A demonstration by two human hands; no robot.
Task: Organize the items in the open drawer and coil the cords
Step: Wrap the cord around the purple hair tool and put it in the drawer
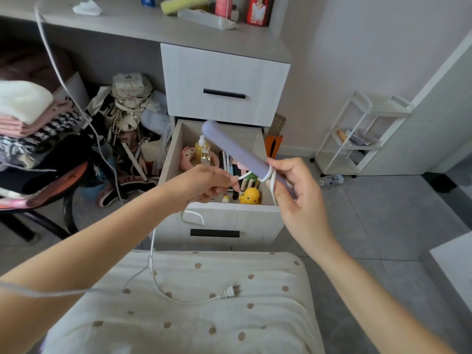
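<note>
Nearest, a cream dotted cushion (pixel 204 328) fills the foreground, and on it lies the two-pin plug (pixel 226 293) at the free end of a white cord (pixel 152 251). That cord climbs past the drawer front to the left hand (pixel 212 183), whose grip is closed in a pinch on it, fingers curled. From there it runs a short way across to the purple hair straightener (pixel 229 144), where one turn, perhaps two, is looped round the handle end. The right hand (pixel 293 192) has its grip wrapped round that handle, thumb just beside the loop, and holds the tool slanted above the open drawer (pixel 173 149). Inside the drawer sit a yellow duck (pixel 250 195), a yellow bottle (pixel 201 148) and a row of slim items too small to identify. Above are a closed drawer (pixel 224 83) and the worktop (pixel 127 24). A chair piled with clothes (pixel 30 123) stands to the left.

Coiling looks barely begun, since most of the cord hangs slack. Next, I judge, the left hand must carry the cord round the body under light tension, drawing slack up off the cushion, while the right thumb pins each turn.
</note>
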